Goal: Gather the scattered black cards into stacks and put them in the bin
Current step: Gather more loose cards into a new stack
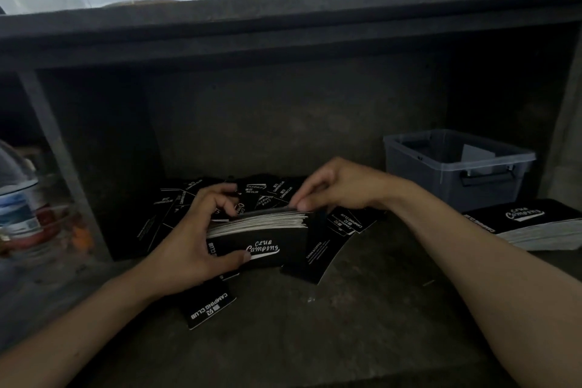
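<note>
A thick stack of black cards (267, 249) with white "Club Camping" print stands on edge in the middle of the dark shelf. My left hand (195, 239) grips its left end, thumb across the front face. My right hand (330, 186) pinches the top edges of the stack at its right side. Several loose black cards (176, 208) lie scattered behind and around the stack, and one lies alone (209, 309) near my left wrist. A grey plastic bin (456, 167) sits at the back right. A second stack of cards (529, 224) lies in front of it.
The shelf surface (315, 324) is dark and enclosed by a back wall and a low top ledge (283, 28). A plastic water bottle (19, 198) stands at the far left beyond a grey post (59, 151).
</note>
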Tool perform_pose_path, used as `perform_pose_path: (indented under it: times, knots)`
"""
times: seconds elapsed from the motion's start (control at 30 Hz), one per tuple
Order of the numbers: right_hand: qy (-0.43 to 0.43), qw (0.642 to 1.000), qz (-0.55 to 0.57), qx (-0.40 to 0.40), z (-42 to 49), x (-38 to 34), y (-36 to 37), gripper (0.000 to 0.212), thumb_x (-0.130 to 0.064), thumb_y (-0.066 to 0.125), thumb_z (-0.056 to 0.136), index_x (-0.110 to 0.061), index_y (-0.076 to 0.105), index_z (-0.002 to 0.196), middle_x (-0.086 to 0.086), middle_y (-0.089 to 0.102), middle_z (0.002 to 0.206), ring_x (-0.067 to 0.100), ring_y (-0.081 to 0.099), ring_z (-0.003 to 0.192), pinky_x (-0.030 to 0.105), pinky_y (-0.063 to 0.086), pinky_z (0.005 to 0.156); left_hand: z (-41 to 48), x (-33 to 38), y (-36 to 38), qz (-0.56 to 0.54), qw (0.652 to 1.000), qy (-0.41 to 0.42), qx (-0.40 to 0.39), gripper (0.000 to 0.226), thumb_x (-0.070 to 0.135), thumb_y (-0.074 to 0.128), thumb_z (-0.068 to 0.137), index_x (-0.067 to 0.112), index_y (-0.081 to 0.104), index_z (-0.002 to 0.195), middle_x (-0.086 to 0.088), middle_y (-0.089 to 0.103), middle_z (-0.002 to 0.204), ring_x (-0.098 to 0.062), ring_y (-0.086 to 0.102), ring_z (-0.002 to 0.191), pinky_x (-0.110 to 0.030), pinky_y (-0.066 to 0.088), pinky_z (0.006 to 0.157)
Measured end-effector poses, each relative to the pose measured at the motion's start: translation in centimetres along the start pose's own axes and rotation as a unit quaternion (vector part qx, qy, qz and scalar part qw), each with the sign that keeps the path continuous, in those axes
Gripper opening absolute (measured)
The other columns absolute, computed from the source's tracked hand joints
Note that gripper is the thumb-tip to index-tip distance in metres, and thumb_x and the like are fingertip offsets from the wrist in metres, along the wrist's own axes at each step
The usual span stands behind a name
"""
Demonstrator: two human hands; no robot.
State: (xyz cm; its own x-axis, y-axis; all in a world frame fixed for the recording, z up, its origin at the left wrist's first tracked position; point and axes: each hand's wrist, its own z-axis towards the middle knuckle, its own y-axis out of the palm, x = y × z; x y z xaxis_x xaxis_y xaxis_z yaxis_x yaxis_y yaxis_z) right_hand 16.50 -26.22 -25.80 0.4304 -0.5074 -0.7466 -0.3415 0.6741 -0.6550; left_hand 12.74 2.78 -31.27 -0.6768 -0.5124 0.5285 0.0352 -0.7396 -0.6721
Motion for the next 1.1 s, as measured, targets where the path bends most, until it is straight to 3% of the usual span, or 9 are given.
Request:
perform_pose_path:
  times: [0.07,0.13,0.23,0.37,0.63,0.7,0.8,0.93,1.1]
  knots:
    - [0.012,0.995,0.073,-0.068,0.3,-0.3,1.0,0.017,-0.015,0.061,0.094,-0.018,0.070,0.109,0.004,0.073,0.108,0.011,0.069,0.097,0.025,0.055,0.075,0.0,-0.1,0.1,-0.045,0.999,-0.014,-0.007,0.061,0.035,0.091,0.066,0.040,0.045,0.106,0.020,0.056,0.131,-0.004,0.060,0.120,-0.022,0.052,0.097]
    - [0.040,0.991,0.126,0.018,0.7,-0.2,0.6,0.021,-0.014,0.049,0.100,-0.014,0.065,0.113,0.011,0.071,0.113,0.019,0.070,0.096,0.026,0.055,0.074,-0.1,0.1,0.1,-0.065,0.998,-0.019,-0.011,0.065,0.039,0.092,0.065,0.042,0.046,0.111,0.011,0.067,0.115,-0.008,0.069,0.104,-0.018,0.055,0.086]
    - [0.144,0.947,-0.142,0.249,0.6,1.4,-1.7,0.022,-0.026,0.057,0.096,-0.014,0.069,0.110,0.011,0.070,0.112,0.023,0.067,0.095,0.031,0.054,0.077,-0.1,0.3,0.3,-0.031,0.999,0.009,-0.016,0.055,0.039,0.084,0.068,0.043,0.056,0.115,0.006,0.070,0.105,-0.010,0.071,0.093,-0.020,0.055,0.082]
    - [0.323,0.880,-0.317,0.143,0.0,3.3,-1.8,0.053,-0.049,0.074,0.079,-0.012,0.059,0.114,0.007,0.063,0.115,0.023,0.060,0.098,0.027,0.046,0.074,0.0,0.4,0.2,-0.014,0.999,0.027,-0.030,0.041,0.036,0.081,0.073,0.040,0.062,0.109,0.008,0.070,0.104,-0.010,0.070,0.091,-0.020,0.055,0.078]
    - [0.263,0.823,-0.364,0.349,0.2,2.3,-2.0,0.023,-0.031,0.065,0.087,-0.010,0.067,0.096,0.012,0.067,0.103,0.028,0.064,0.091,0.027,0.041,0.064,0.1,0.0,0.0,0.030,0.999,0.039,-0.024,0.049,0.050,0.076,0.068,0.034,0.062,0.113,0.021,0.048,0.136,-0.002,0.052,0.126,-0.015,0.044,0.100]
    - [0.187,0.860,-0.303,0.365,-0.2,1.5,-2.2,0.015,-0.023,0.064,0.088,-0.014,0.073,0.096,0.010,0.071,0.100,0.025,0.066,0.091,0.029,0.048,0.067,0.0,-0.2,0.0,0.030,0.999,0.028,-0.021,0.052,0.053,0.077,0.067,0.036,0.061,0.113,0.024,0.040,0.143,0.002,0.048,0.130,-0.017,0.042,0.103]
    - [0.042,0.991,-0.072,0.105,-0.6,-0.3,-0.7,0.017,-0.012,0.068,0.088,-0.015,0.075,0.103,0.005,0.075,0.101,0.014,0.067,0.095,0.026,0.054,0.087,0.1,-0.3,0.0,0.026,0.999,0.015,-0.016,0.055,0.053,0.079,0.065,0.040,0.057,0.114,0.022,0.034,0.149,0.003,0.045,0.133,-0.019,0.038,0.106]
    - [0.052,0.990,0.109,-0.068,-0.4,-1.1,0.5,0.023,-0.011,0.051,0.099,-0.014,0.066,0.116,0.008,0.070,0.116,0.017,0.067,0.102,0.028,0.053,0.084,-0.1,-0.1,0.1,-0.052,0.998,-0.009,-0.031,0.064,0.045,0.083,0.066,0.043,0.049,0.120,0.015,0.063,0.127,-0.008,0.065,0.114,-0.022,0.055,0.093]
    - [0.167,0.957,-0.227,0.069,-1.1,1.3,-3.3,0.044,-0.008,0.068,0.085,-0.023,0.062,0.126,0.003,0.062,0.128,0.020,0.059,0.117,0.031,0.048,0.099,-0.2,0.3,0.1,-0.011,0.999,0.029,-0.036,0.048,0.041,0.079,0.073,0.039,0.058,0.116,0.011,0.071,0.107,-0.010,0.071,0.094,-0.023,0.056,0.083]
